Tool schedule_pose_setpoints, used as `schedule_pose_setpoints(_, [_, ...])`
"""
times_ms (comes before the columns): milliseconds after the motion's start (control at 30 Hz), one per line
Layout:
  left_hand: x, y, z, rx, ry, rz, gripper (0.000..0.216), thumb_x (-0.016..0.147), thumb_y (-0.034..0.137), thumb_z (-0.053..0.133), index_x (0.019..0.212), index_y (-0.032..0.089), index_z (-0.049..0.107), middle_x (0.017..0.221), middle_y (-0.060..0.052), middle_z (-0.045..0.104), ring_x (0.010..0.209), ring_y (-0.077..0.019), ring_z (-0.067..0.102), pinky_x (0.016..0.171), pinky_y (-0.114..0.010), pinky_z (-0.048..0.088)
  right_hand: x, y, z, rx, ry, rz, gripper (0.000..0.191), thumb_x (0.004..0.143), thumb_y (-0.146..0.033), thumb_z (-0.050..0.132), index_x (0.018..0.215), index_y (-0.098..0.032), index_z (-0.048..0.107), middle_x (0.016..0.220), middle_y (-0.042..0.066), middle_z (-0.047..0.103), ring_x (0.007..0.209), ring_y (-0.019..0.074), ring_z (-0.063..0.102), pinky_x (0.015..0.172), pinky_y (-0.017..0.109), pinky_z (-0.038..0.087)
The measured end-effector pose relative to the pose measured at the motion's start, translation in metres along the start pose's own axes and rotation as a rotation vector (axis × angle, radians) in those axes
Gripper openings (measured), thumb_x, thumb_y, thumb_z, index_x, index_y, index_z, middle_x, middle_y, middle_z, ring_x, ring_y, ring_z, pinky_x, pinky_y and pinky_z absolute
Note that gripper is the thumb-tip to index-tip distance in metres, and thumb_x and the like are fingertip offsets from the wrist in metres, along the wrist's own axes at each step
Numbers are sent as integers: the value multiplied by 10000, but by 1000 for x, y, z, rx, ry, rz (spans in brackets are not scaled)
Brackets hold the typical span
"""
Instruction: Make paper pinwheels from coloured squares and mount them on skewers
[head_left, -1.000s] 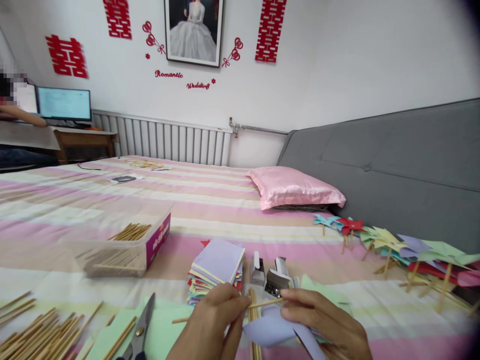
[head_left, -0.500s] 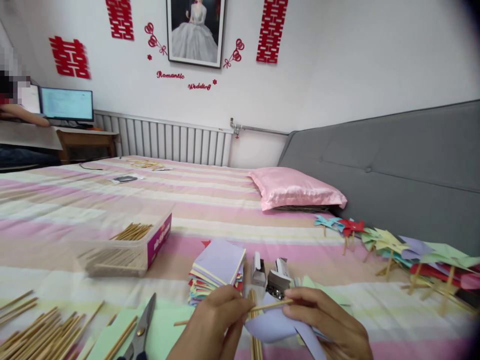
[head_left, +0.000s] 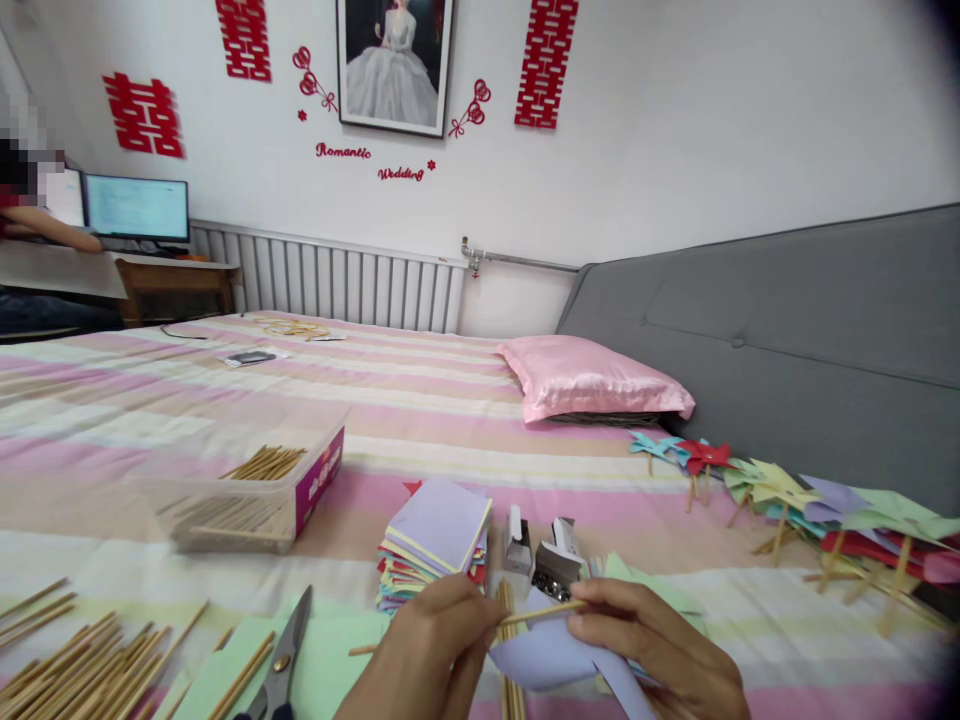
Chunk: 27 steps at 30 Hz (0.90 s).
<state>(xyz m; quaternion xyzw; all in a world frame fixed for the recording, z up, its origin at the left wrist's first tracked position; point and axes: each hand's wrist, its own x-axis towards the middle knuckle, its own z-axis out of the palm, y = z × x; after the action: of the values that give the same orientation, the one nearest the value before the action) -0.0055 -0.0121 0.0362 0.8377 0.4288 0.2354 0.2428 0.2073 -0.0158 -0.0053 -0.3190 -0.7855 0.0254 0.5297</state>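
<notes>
Between my hands runs a thin wooden stick (head_left: 544, 612). My left hand (head_left: 439, 640) pinches its left part, the fingers closed. At the other end my right hand (head_left: 660, 640) grips a lavender paper pinwheel (head_left: 551, 655), its folded blades hanging below the stick, with the stick's tip at my fingertips. How the two are joined is hidden by the fingers. Beneath them lies a bundle of wooden sticks (head_left: 512, 695). Just beyond stand an opened small box of metal pins (head_left: 555, 575) and a stack of coloured paper squares (head_left: 439, 530).
Scissors (head_left: 283, 660) rest on green paper (head_left: 330, 650) at the left, beside loose sticks (head_left: 82, 670). Behind is a clear plastic box (head_left: 247, 500) with sticks. Finished pinwheels (head_left: 780, 485) line the right, near a pink pillow (head_left: 592, 375). A person (head_left: 45, 230) sits at a desk far left.
Almost nothing differs. My right hand has shifted very slightly to the right; both hands keep their hold on the stick and pinwheel.
</notes>
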Motion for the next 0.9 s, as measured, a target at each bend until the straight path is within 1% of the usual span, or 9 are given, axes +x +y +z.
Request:
schedule_pose_setpoints(100, [0,-1,1,10,17,7,282,853,121,350,883,159,628,802,-64,594,747,-161,545,664,-251,421,2,-1,2,-9,6,-14,149,743,-156,631,873,-201,689,879,93,674,763,185,667,590,197,555])
schedule_pose_setpoints(267, [-1,-1,2,-10,38,19,271,851,114,362,850,164,628,790,-50,605,735,-148,552,657,-234,421,-3,3,13,-11,144,13,114,778,-268,603,824,-223,697,873,77,673,745,168,661,616,205,537])
schedule_pose_setpoints(400, [0,0,1,-7,26,13,267,851,121,365,826,163,628,781,-51,601,724,-148,547,640,-227,418,-7,6,18,-15,177,16,102,775,-249,602,813,-228,695,879,72,666,748,163,653,606,202,530])
schedule_pose_setpoints(500, [1,1,0,-3,21,6,272,854,127,360,835,159,629,778,-54,596,723,-151,543,644,-231,414,-5,5,14,-9,149,7,114,784,-236,590,829,-228,695,883,75,669,749,163,655,604,203,537])
schedule_pose_setpoints(667, [-1,-1,1,5,21,18,272,854,118,358,845,162,626,784,-49,597,733,-147,545,651,-222,408,3,3,2,-45,18,-23,126,741,-182,632,844,-211,699,867,85,683,742,179,672,613,204,559])
schedule_pose_setpoints(900, [-2,-2,1,18,15,23,252,854,122,359,785,160,598,771,-40,586,727,-140,536,633,-213,392,5,2,0,-44,-10,-39,143,730,-149,633,851,-196,693,832,91,688,714,183,679,581,192,560])
